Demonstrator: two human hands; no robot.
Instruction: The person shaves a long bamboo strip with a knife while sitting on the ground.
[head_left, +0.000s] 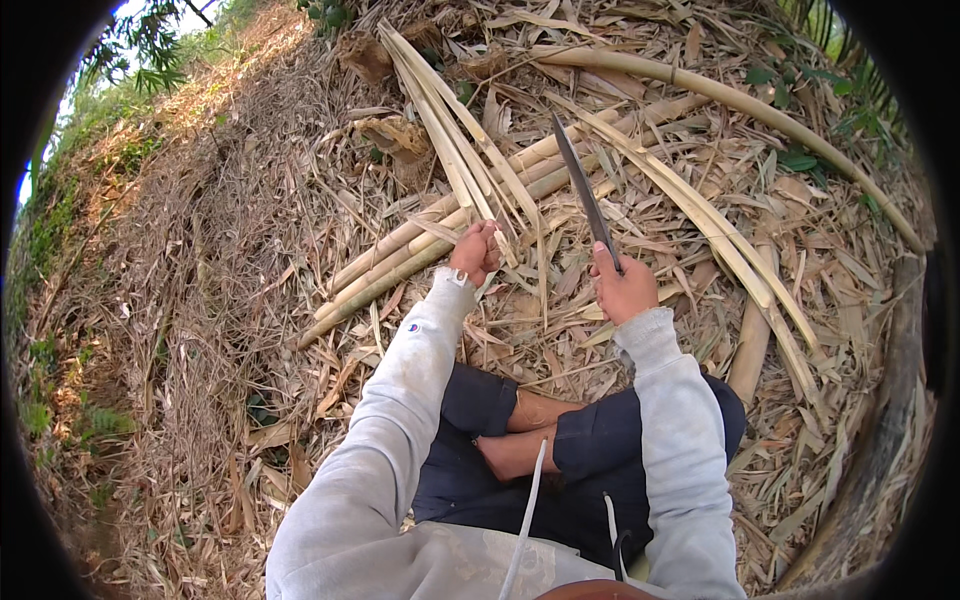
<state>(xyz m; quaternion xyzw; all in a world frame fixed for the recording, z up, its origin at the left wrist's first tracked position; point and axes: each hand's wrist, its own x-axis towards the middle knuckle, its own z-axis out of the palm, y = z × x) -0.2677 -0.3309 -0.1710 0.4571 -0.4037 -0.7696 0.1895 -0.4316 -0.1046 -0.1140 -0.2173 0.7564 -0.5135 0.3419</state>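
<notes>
My right hand (626, 288) is wrapped round the handle of a machete (581, 186), whose long dark blade points up and away, slightly to the left. My left hand (475, 252) is closed on the near end of a split bamboo strip (440, 122), pale and narrow, which runs away from me toward the far side. Other split strips lie close beside it. The blade stands apart from these strips, to their right. Under the strips, whole bamboo poles (395, 262) lie slantwise on the ground, just beyond my left hand.
More split bamboo (708, 212) lies to the right, with a long curved pole (735, 98) behind it. A cut stump (398, 140) stands beyond my left hand. A dark log (893, 370) lies at the far right. Dry leaves cover the ground round my crossed legs (590, 435).
</notes>
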